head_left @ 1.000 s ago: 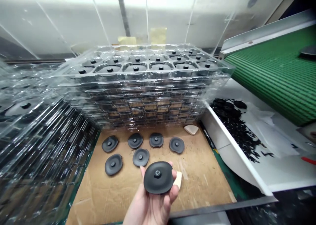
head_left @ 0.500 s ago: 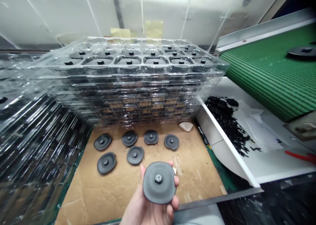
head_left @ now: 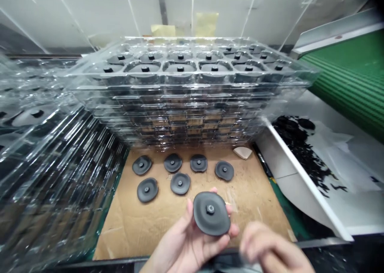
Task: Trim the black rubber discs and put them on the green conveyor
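Observation:
A dark grey rounded disc [head_left: 211, 221] with a small raised hub at its centre rests in my left hand [head_left: 192, 245]. The fingers and thumb wrap its edge, hub side up. Just to its right, apart from the disc, is my right hand [head_left: 270, 245], smeared by motion; its fingers look bent, and whether they hold anything is not visible. Several like discs [head_left: 180, 184] lie hub up on the brown cardboard [head_left: 135, 233] beyond my hands.
Stacked clear plastic trays [head_left: 192, 81] with discs in their pockets stand behind the cardboard; more trays [head_left: 60, 177] rise at left. To the right are a white bin [head_left: 360, 201] with black scraps [head_left: 300, 149] and a green conveyor belt [head_left: 354, 77]. A pale wedge [head_left: 243, 152] lies near the trays.
My right hand has come into view at lower right. The disc in my left hand is tilted slightly differently. The whole scene has shifted to the right as the camera turned.

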A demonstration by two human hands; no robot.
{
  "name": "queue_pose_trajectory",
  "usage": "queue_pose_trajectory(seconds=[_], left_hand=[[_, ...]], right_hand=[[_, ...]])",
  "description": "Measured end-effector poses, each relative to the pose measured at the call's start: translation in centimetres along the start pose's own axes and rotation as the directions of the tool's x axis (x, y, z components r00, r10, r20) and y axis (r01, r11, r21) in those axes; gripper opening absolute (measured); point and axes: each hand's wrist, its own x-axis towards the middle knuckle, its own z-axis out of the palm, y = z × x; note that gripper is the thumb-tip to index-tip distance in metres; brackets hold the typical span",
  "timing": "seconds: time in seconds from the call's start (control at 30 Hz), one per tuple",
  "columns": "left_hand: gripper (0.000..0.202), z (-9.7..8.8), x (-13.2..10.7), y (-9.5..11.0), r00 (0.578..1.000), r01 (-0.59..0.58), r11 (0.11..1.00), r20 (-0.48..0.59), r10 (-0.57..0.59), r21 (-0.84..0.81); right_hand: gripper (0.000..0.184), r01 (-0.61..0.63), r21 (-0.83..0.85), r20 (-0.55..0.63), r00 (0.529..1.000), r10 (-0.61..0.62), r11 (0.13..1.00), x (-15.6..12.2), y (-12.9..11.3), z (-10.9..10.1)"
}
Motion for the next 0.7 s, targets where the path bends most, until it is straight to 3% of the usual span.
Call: queue_pose_trajectory(seconds=[0.07,0.13,0.2,0.37,0.47,0.6,0.63,0.7], left_hand=[[0.040,0.0,-0.3,0.1,0.999,-0.049,0.999,-0.022,0.049,-0.016],[0.039,-0.2,-0.4,0.1,0.995,-0.093,0.995,-0.032,0.091,-0.034],[0.038,-0.4,-0.6,0.1,0.991,-0.129,0.991,-0.044,0.127,-0.047],[0.036,-1.2,-1.0,0.5,0.959,-0.256,0.964,-0.142,0.243,-0.078],[0.032,-1.2,-1.2,0.6,0.937,-0.301,0.951,-0.204,0.282,-0.065],[0.035,-0.7,-0.9,0.4,0.881,-0.351,0.935,-0.320,0.348,0.050],[0.040,-0.5,-0.7,0.3,0.861,-0.368,0.924,-0.338,0.379,0.100],[0.050,-0.2,-0.6,0.0,0.834,-0.374,0.905,-0.354,0.424,0.203]], right_hand=[[0.022,-0.082,-0.249,-0.269,0.963,0.013,0.965,0.5,1.4,-0.4],[0.025,-0.185,-0.515,-0.389,0.921,-0.035,0.837,1.4,3.4,-0.2],[0.029,-0.183,-0.637,-0.326,0.944,-0.047,0.748,2.0,5.2,0.6],[0.022,-0.051,-0.635,-0.141,0.989,-0.051,0.770,2.2,6.5,2.9],[0.020,-0.036,-0.619,-0.104,0.994,-0.037,0.785,2.9,4.4,2.7],[0.019,-0.072,-0.601,-0.200,0.978,-0.062,0.796,4.9,-1.9,2.6],[0.024,-0.008,-0.600,-0.195,0.971,-0.137,0.800,5.4,-3.6,3.0],[0.027,0.221,-0.603,-0.051,0.948,-0.314,0.766,6.1,-6.3,3.9]])
